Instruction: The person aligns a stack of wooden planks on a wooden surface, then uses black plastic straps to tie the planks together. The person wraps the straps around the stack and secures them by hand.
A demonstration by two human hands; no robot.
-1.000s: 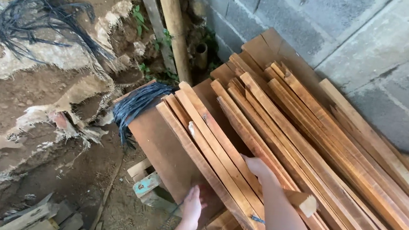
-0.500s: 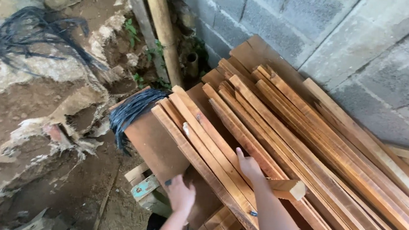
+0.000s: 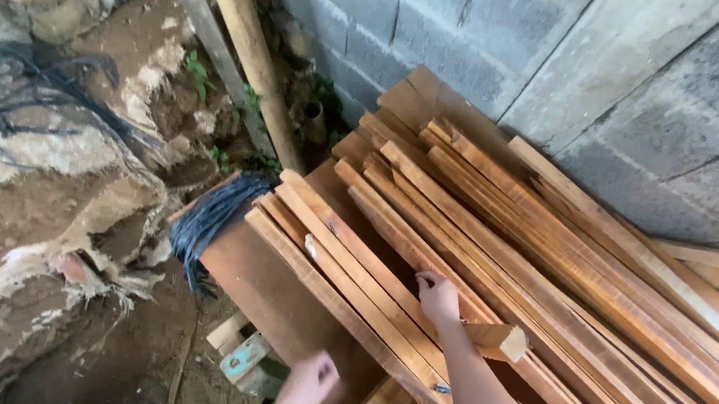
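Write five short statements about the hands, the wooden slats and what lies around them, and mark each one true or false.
1. The right hand rests on the stacked wooden slats. True.
2. The left hand grips a hammer. False: it holds no tool.
3. A block wall stands behind the slats. True.
4. A bundle of dark cable lies at the slats' end. True.
5. The slats are painted blue. False: bare brown wood.

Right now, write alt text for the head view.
A person's right hand rests on a stack of long wooden planks leaning by a grey block wall; the left hand hovers near the boards' lower edge.
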